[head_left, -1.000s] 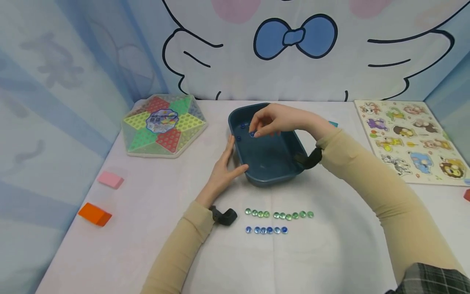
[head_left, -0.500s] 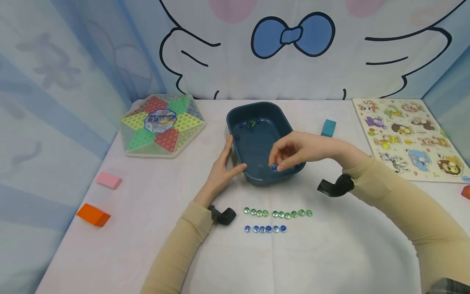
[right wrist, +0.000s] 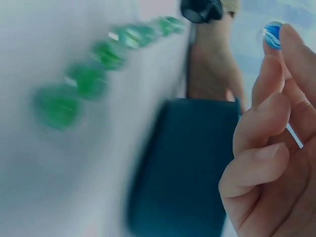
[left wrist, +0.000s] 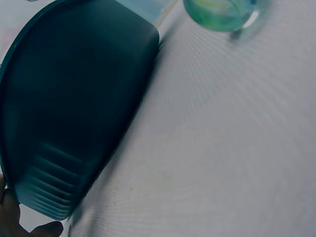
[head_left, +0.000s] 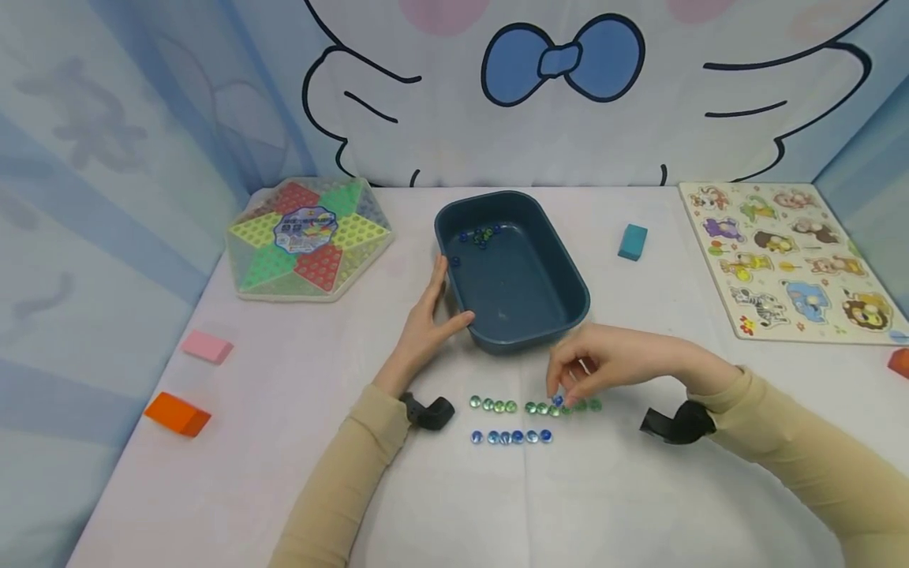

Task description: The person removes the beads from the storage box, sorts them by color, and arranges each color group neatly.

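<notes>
White tablecloth (head_left: 284,442), cartoon backdrop (head_left: 568,95); right hand (head_left: 604,367) pinching blue marble (head_left: 558,401), left hand (head_left: 426,331) flat against tub (head_left: 518,276).

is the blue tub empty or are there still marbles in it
Not empty: a few marbles lie at the far end of the tub; the rest of its floor is bare.

Checkers board (head_left: 307,239), animal puzzle (head_left: 790,258), teal (head_left: 632,241), pink (head_left: 207,346), orange blocks (head_left: 177,414).

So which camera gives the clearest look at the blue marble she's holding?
The right wrist view: the blue marble sits large at the fingertips of the right hand. The head view shows it tiny over the green row. The left wrist view misses it.
</notes>
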The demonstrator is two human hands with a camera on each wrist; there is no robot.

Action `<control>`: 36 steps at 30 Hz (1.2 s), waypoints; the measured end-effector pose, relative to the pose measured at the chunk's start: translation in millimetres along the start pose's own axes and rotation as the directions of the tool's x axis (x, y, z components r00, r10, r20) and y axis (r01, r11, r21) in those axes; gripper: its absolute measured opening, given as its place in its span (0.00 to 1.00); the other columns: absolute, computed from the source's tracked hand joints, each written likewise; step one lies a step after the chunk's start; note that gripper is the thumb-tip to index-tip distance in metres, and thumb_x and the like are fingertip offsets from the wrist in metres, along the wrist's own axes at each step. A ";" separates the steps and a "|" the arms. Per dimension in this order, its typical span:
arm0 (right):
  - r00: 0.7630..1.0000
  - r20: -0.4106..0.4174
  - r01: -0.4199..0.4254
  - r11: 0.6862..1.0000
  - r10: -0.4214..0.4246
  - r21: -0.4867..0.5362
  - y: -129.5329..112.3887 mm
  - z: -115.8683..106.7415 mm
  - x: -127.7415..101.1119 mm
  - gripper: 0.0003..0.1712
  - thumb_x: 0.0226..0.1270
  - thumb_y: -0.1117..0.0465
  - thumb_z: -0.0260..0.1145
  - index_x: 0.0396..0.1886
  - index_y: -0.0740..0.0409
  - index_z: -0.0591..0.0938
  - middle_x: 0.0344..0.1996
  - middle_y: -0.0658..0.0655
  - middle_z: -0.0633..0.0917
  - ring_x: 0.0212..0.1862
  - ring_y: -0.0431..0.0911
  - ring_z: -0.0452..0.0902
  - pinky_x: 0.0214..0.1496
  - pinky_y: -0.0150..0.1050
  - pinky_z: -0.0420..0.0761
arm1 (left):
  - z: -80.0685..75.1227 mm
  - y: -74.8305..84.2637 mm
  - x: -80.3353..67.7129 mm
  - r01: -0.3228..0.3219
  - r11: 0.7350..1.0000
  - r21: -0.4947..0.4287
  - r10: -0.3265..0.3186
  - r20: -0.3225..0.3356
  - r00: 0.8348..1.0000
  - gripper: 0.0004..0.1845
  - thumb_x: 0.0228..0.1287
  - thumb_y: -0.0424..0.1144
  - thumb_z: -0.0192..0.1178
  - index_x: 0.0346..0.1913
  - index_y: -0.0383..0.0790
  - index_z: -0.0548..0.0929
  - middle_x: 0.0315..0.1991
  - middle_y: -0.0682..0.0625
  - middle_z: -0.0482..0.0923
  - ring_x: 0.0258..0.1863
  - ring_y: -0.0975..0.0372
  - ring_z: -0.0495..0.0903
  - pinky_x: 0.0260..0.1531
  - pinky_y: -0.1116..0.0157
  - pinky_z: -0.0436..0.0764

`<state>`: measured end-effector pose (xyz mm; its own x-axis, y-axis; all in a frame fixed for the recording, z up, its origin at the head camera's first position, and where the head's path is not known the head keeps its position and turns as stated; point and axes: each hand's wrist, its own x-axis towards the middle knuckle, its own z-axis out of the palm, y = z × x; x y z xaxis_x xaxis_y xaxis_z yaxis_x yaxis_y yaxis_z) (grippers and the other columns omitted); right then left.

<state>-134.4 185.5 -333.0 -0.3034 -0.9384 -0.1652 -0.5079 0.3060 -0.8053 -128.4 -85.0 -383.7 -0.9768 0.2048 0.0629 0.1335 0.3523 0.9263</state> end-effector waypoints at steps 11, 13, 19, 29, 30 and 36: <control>0.996 0.039 -0.073 0.996 0.075 -0.053 17.8 25.1 2.7 0.05 0.54 0.55 0.70 0.31 0.45 0.84 0.17 0.41 0.72 0.21 0.29 0.63 0.24 0.24 0.68 | -2.0 -1.2 1.4 -0.026 1.000 0.006 0.026 0.001 1.000 0.45 0.61 0.38 0.59 0.74 0.44 0.41 0.75 0.47 0.35 0.73 0.53 0.44 0.71 0.54 0.47; 0.994 0.043 -0.092 0.992 0.096 -0.084 18.9 27.7 3.9 0.05 0.53 0.55 0.71 0.30 0.43 0.83 0.17 0.40 0.71 0.20 0.29 0.63 0.25 0.23 0.67 | -2.4 -3.0 2.1 -0.029 1.000 0.001 0.029 0.001 1.000 0.46 0.61 0.43 0.60 0.74 0.45 0.41 0.75 0.47 0.35 0.73 0.53 0.44 0.71 0.54 0.47; 0.989 0.056 -0.127 0.978 0.138 -0.166 19.9 33.7 7.1 0.06 0.51 0.57 0.73 0.28 0.41 0.84 0.18 0.38 0.70 0.20 0.29 0.62 0.26 0.24 0.66 | 0.8 -27.7 11.5 -0.038 0.999 0.007 0.039 -0.007 0.999 0.55 0.49 0.70 0.55 0.74 0.53 0.40 0.75 0.53 0.34 0.73 0.56 0.43 0.71 0.53 0.46; 0.983 0.057 -0.153 0.958 0.172 -0.242 15.1 38.7 8.7 0.06 0.49 0.57 0.73 0.27 0.41 0.85 0.17 0.38 0.69 0.20 0.29 0.61 0.26 0.24 0.64 | 5.6 -41.5 16.5 -0.029 0.999 0.025 0.029 -0.021 0.999 0.48 0.59 0.46 0.61 0.72 0.65 0.38 0.73 0.64 0.33 0.73 0.62 0.43 0.71 0.57 0.47; 0.983 0.057 -0.156 0.957 0.174 -0.243 14.7 38.9 8.6 0.06 0.49 0.57 0.73 0.27 0.41 0.85 0.17 0.38 0.69 0.20 0.29 0.61 0.26 0.24 0.64 | 5.8 -41.5 16.6 -0.024 0.999 0.027 0.024 -0.022 0.999 0.48 0.59 0.46 0.61 0.72 0.65 0.39 0.73 0.65 0.33 0.73 0.63 0.43 0.71 0.57 0.47; 0.981 0.052 -0.167 0.956 0.184 -0.243 14.2 38.4 7.9 0.06 0.49 0.55 0.74 0.28 0.41 0.84 0.17 0.38 0.70 0.21 0.30 0.62 0.27 0.24 0.65 | 7.2 -41.8 16.2 -0.012 1.000 0.029 0.013 -0.022 1.000 0.48 0.58 0.48 0.62 0.73 0.63 0.39 0.73 0.66 0.34 0.73 0.63 0.43 0.71 0.59 0.47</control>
<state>-113.1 176.3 -367.6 -0.3493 -0.8730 -0.3403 -0.6307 0.4876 -0.6037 -148.6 -89.8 -424.1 -0.9784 0.1895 0.0830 0.1503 0.3757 0.9145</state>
